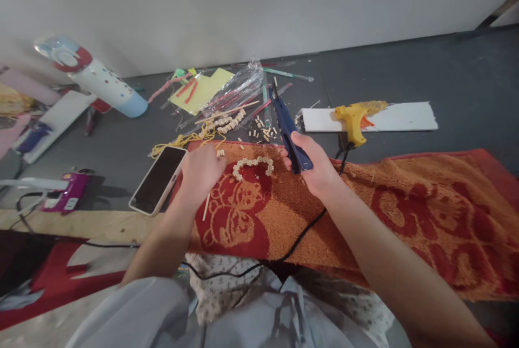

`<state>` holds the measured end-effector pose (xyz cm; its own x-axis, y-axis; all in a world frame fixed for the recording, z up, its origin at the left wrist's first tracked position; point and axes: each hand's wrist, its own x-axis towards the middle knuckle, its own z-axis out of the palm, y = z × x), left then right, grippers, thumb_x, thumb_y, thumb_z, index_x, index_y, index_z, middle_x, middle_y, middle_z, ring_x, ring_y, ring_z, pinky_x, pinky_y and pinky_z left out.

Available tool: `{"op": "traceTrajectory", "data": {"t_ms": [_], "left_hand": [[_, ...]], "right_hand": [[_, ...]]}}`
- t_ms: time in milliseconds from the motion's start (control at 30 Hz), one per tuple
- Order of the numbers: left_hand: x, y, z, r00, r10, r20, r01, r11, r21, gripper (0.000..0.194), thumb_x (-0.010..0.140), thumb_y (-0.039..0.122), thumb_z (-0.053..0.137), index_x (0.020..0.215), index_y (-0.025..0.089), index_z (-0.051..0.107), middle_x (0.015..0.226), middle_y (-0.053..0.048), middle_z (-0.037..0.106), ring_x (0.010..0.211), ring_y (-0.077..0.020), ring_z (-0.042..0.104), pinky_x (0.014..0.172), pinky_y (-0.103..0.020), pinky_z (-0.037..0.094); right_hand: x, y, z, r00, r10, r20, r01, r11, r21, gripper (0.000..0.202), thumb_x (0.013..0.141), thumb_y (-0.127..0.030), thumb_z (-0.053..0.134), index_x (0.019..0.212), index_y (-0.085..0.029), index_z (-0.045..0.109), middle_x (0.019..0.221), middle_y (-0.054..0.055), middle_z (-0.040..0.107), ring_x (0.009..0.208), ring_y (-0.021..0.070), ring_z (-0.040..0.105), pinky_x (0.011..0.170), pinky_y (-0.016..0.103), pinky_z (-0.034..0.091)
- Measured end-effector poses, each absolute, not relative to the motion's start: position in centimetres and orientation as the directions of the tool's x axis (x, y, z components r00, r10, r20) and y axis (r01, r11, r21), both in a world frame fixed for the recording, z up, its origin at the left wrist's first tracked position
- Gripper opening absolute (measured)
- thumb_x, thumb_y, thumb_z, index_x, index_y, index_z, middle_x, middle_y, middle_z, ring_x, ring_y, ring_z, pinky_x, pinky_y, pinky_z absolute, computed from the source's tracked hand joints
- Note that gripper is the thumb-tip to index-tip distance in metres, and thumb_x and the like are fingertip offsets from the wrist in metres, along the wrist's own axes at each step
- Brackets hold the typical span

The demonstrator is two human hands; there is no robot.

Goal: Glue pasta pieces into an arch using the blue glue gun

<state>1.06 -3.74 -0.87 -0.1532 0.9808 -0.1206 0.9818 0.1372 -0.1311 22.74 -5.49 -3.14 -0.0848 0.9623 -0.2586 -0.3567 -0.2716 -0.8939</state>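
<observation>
My right hand is wrapped round the handles of a dark blue cutting tool, its tip pointing up and away. My left hand rests closed on the orange and red towel, beside a phone; what its fingers hold, if anything, is hidden. Between the hands, a curved chain of small pale pieces lies on the towel. A thin pale stick lies just below my left hand. Short cut pieces are scattered on the dark table past the towel's edge.
A yellow glue gun lies on a white board, its black cable crossing the towel. Plastic bags, yellow paper and yellow string lie behind. A bottle and a purple box are at the left.
</observation>
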Motion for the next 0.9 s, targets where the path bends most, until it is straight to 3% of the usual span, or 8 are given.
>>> {"op": "traceTrajectory", "data": {"t_ms": [233, 433, 600, 767, 900], "left_hand": [[1.1, -3.6, -0.9, -0.155, 0.982, -0.108, 0.984, 0.144, -0.107, 0.024, 0.082, 0.03, 0.05, 0.092, 0.016, 0.067, 0.092, -0.016, 0.073, 0.093, -0.0352, 0.069, 0.072, -0.038, 0.048], [0.6, -3.5, -1.2, -0.129, 0.991, -0.044, 0.991, 0.127, -0.033, 0.013, 0.079, 0.029, 0.054, 0.077, 0.019, 0.063, 0.081, -0.013, 0.071, 0.082, -0.0317, 0.068, 0.067, -0.036, 0.045], [-0.5, -3.2, -0.9, -0.117, 0.982, 0.145, 0.99, 0.103, 0.1, 0.008, 0.072, 0.026, 0.06, 0.067, 0.021, 0.056, 0.068, -0.005, 0.065, 0.068, -0.025, 0.063, 0.062, -0.032, 0.041], [-1.0, -3.2, 0.1, -0.087, 0.889, 0.449, 0.941, -0.074, 0.329, 0.01, 0.066, 0.019, 0.064, 0.063, 0.021, 0.055, 0.063, 0.002, 0.062, 0.062, -0.0151, 0.058, 0.06, -0.026, 0.04], [-1.3, -3.2, 0.3, -0.123, 0.795, 0.594, 0.805, -0.269, 0.528, 0.008, 0.066, 0.016, 0.062, 0.064, 0.02, 0.055, 0.06, 0.004, 0.059, 0.057, -0.0105, 0.055, 0.059, -0.024, 0.043]], "right_hand": [[22.7, -5.6, -3.1, -0.089, 0.964, -0.251, -0.335, -0.266, -0.904, 0.04, 0.073, -0.059, 0.063, 0.072, -0.022, 0.05, 0.066, -0.001, 0.051, 0.057, 0.0114, 0.044, 0.054, 0.029, 0.033], [22.8, -5.6, -2.9, -0.09, 0.961, -0.261, -0.33, -0.277, -0.903, 0.039, 0.072, -0.058, 0.063, 0.073, -0.021, 0.051, 0.068, 0.0, 0.053, 0.057, 0.0112, 0.045, 0.054, 0.028, 0.032], [23.0, -5.7, -3.1, -0.113, 0.969, -0.218, -0.28, -0.242, -0.929, 0.04, 0.075, -0.06, 0.061, 0.074, -0.021, 0.051, 0.07, 0.0, 0.051, 0.058, 0.0116, 0.045, 0.053, 0.028, 0.033], [23.3, -6.1, -2.7, -0.167, 0.984, -0.062, -0.078, -0.076, -0.994, 0.036, 0.081, -0.056, 0.059, 0.074, -0.022, 0.051, 0.068, -0.002, 0.047, 0.059, 0.0118, 0.041, 0.052, 0.027, 0.033], [23.5, -6.5, -2.3, -0.283, 0.958, 0.049, 0.097, 0.079, -0.992, 0.034, 0.082, -0.051, 0.062, 0.096, -0.02, 0.058, 0.077, 0.0, 0.056, 0.069, 0.0151, 0.051, 0.062, 0.029, 0.043]]}}
